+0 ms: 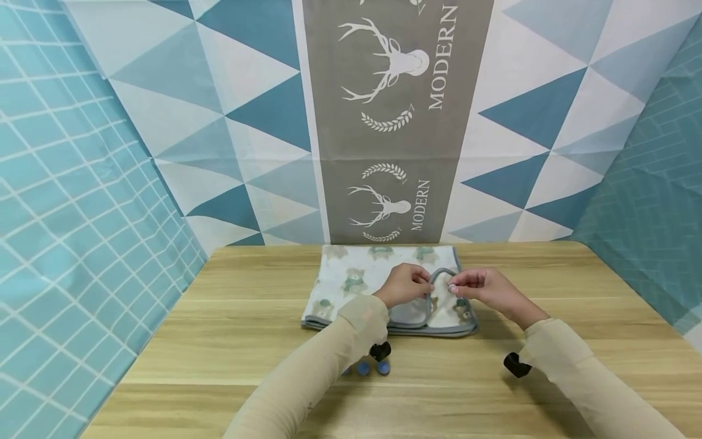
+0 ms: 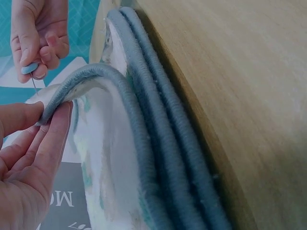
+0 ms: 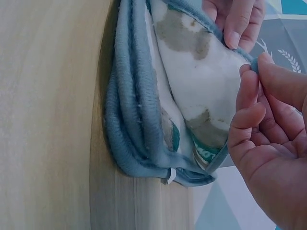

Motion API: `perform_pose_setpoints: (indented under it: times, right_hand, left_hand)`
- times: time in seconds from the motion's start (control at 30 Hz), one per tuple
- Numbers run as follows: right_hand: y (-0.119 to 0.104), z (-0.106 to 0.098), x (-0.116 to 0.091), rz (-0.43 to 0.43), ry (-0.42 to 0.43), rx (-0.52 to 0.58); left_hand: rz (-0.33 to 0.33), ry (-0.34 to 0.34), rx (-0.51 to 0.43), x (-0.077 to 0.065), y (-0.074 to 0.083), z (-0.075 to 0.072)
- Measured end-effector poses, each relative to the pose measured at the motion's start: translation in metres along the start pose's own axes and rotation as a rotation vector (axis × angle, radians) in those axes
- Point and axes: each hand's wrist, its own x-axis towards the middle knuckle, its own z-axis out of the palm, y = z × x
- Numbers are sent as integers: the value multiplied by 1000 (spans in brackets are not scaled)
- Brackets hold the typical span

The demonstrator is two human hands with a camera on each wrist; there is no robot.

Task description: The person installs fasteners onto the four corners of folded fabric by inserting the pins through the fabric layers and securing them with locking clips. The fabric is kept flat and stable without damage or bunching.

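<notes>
A folded white blanket (image 1: pixel 353 283) with teddy-bear prints and grey-blue piped edges lies on the table. With thumb and fingers, my left hand (image 1: pixel 407 284) pinches the piped edge of its raised corner (image 2: pixel 88 72). Opposite it, my right hand (image 1: pixel 488 289) pinches a pin (image 2: pixel 29 68) by its round, light blue head. The thin metal shaft points down toward the lifted edge in the left wrist view. In the right wrist view the blue head shows between thumb and forefinger, close to the piping, and the shaft is hidden.
Several blue round pieces (image 1: pixel 363 367) lie on the wooden table (image 1: pixel 230 341) in front of the blanket, partly covered by the left sleeve. A small white tag (image 3: pixel 171 176) sticks out of the folded layers. Patterned sheets (image 1: pixel 263 122) stand behind and beside the table.
</notes>
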Motion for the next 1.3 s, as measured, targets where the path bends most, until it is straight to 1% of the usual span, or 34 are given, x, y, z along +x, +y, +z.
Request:
perform_pose_setpoints:
  times: [0.2, 0.27, 0.47, 0.73, 0.9, 1.07, 1.2, 1.3]
  right_hand:
    - [0, -1, 0, 10, 7, -1]
    - [-1, -1, 0, -1, 8, -13]
    - [0, -1, 0, 1, 16, -12]
    - [2, -3, -4, 15, 19, 48]
    - [3, -2, -2, 16, 23, 44]
    - [5, -3, -1, 6, 17, 40]
    - [6, -2, -1, 6, 16, 54]
    - [6, -1, 0, -4, 16, 56]
  left_hand:
    - [-7, 11, 17, -2, 3, 0]
    - [-10, 17, 22, -2, 4, 0]
    - [12, 36, 36, -1, 5, 1]
    - [34, 16, 53, 1, 7, 1]
    - [22, 15, 46, 1, 6, 2]
    - [30, 29, 64, 0, 5, 1]
    - [30, 51, 48, 1, 5, -1]
    - [28, 49, 35, 1, 5, -2]
